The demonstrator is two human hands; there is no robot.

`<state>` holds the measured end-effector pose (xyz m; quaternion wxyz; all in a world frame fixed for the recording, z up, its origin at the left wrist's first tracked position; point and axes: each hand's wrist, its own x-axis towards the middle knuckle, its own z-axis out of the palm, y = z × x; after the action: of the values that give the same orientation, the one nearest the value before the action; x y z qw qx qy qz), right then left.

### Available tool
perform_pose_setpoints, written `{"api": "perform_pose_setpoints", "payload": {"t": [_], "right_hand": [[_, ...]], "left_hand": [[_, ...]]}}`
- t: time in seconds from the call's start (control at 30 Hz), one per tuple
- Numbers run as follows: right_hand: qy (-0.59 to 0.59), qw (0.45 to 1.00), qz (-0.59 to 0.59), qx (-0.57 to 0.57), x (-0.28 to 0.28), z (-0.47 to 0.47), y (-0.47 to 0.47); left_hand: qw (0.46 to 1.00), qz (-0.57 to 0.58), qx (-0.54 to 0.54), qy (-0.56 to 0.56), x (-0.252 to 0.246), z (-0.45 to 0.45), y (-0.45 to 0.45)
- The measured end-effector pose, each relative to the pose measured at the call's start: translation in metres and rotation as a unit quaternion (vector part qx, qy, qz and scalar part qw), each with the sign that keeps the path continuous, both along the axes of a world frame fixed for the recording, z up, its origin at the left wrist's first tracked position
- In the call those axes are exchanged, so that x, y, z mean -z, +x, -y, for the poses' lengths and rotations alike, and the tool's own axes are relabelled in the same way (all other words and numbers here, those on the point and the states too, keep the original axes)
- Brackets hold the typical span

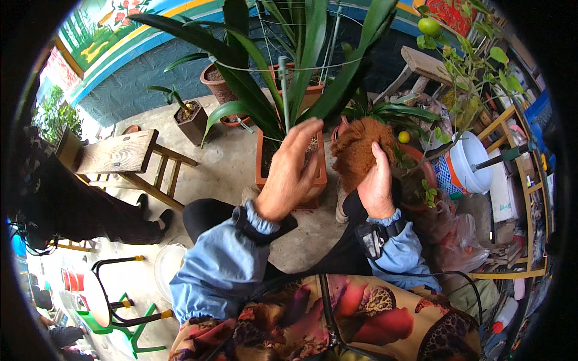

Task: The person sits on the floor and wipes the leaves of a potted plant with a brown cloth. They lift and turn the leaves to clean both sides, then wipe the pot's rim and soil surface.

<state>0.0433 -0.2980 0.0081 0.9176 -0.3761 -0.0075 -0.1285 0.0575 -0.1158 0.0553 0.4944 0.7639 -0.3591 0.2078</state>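
Note:
My right hand (380, 192) is closed round a fuzzy brown cloth (366, 146), its thumb lying along the right side. My left hand (291, 173) is held up with its fingers stretched out and nothing visible in it. Behind the left hand stands a square terracotta-coloured planter (261, 167), partly hidden by it. Long, broad strap leaves (311, 58) rise from the planter. A pale support stake (284, 92) stands among them, with a thin wire hoop (253, 70) running round the leaves.
Beside the right forearm are a citrus tree in a round pot (422, 164), a white bucket (469, 164) and clear plastic bags (460, 239). To the left stand a wooden bench (119, 151), a person in dark trousers (86, 194) and a small brown pot (189, 122). A painted wall (149, 76) closes off the back.

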Motion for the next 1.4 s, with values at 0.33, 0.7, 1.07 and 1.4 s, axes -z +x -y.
{"api": "perform_pose_setpoints", "payload": {"t": [0.33,0.7,1.07,1.4], "right_hand": [[-0.508,0.807,0.127,0.274,-0.003,0.019,0.019],[0.148,0.986,-0.074,-0.022,0.068,0.071,0.069],[0.134,0.971,-0.113,-0.161,0.132,-0.01,0.126],[0.053,0.99,0.009,-0.127,0.106,-0.016,0.147]], "left_hand": [[0.983,0.054,-0.138,0.112,0.003,0.048,0.084],[0.969,0.15,-0.181,0.078,0.0,0.052,0.056],[0.978,0.025,-0.051,0.198,0.008,0.066,0.058],[0.985,-0.04,-0.053,0.161,0.01,0.088,0.08]]}}
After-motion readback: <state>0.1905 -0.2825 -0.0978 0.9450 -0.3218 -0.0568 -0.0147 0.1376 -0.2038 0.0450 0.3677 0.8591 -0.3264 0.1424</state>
